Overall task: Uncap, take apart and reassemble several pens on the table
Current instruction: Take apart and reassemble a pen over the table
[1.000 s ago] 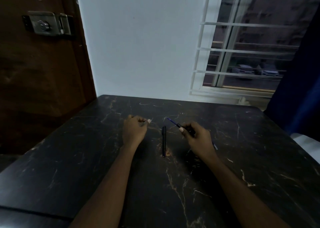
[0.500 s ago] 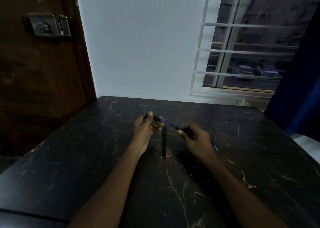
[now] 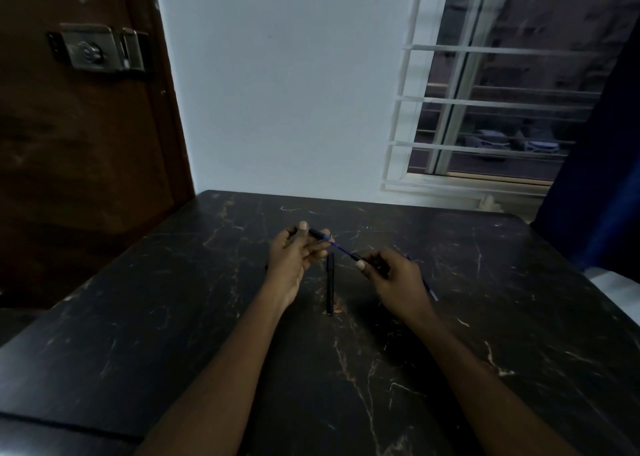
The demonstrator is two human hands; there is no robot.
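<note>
Both hands are raised a little over the dark marbled counter [image 3: 173, 334], close to each other. The left hand [image 3: 291, 261] pinches a short black pen part [image 3: 316, 233] with thumb and fingers. The right hand [image 3: 394, 279] grips another black pen piece [image 3: 356, 257]. A thin blue refill [image 3: 341, 248] runs between the two pieces. Between the hands, a black pen body [image 3: 330, 282] lies on the counter.

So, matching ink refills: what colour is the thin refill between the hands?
The refill is blue, clearest in head view.
</note>
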